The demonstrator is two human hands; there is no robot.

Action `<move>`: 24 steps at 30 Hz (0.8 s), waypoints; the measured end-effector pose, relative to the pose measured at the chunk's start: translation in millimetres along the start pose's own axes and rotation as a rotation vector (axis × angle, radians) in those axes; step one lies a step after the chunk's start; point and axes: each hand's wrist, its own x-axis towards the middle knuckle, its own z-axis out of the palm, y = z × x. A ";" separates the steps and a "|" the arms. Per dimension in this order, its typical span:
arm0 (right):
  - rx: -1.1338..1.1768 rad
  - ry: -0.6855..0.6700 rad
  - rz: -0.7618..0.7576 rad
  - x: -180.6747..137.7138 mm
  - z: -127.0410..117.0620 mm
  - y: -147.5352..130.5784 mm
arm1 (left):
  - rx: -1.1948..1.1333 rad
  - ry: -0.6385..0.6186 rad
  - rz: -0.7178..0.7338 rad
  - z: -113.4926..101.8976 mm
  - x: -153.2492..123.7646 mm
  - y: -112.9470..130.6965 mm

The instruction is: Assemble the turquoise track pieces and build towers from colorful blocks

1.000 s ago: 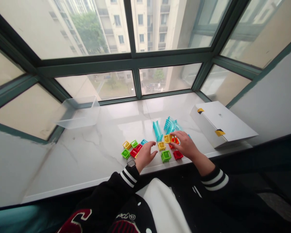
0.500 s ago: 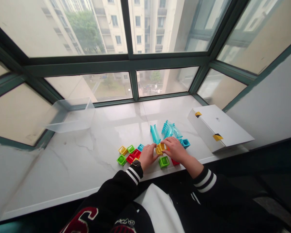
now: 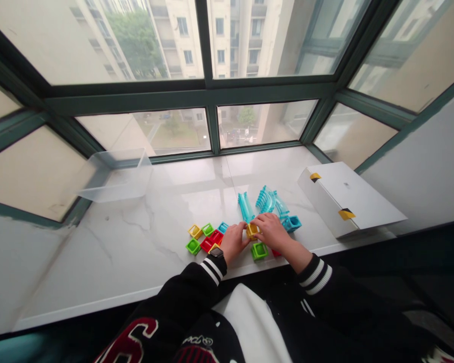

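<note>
Between my two hands is a yellow toy block (image 3: pixel 252 231) with a hollow top. My left hand (image 3: pixel 234 243) grips it from the left with the fingers, and my right hand (image 3: pixel 274 233) pinches it from the right. Just in front of it, nearer to me, sits a green block (image 3: pixel 259 250). A red block (image 3: pixel 276 253) is mostly hidden under my right hand. Beyond the hands lie a straight light-blue track piece (image 3: pixel 245 205) and a curved light-blue track piece (image 3: pixel 266 199). A blue block (image 3: pixel 292 223) stands right of my right hand.
Left of my left hand is a cluster of small blocks, among them a green block (image 3: pixel 192 246) and a red block (image 3: pixel 208 244). A clear plastic bin (image 3: pixel 117 194) stands at the back left, a white box (image 3: pixel 348 199) at the right. The marble-patterned sill (image 3: pixel 136 257) ends at its front edge near me.
The whole view has shifted slightly. Both hands stay on the yellow block, which now shows its hollow top more and seems a little lower, near the green block.
</note>
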 end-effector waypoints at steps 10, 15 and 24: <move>-0.004 0.006 0.007 0.0 7.1 2.5 | 0.094 -0.052 0.031 -2.2 -0.1 -1.6; -0.015 -0.005 0.018 1.6 8.7 2.8 | 0.115 -0.055 0.025 -3.8 0.9 0.5; -0.016 -0.012 0.032 1.6 9.9 1.1 | 0.129 -0.052 0.027 -6.4 1.0 5.3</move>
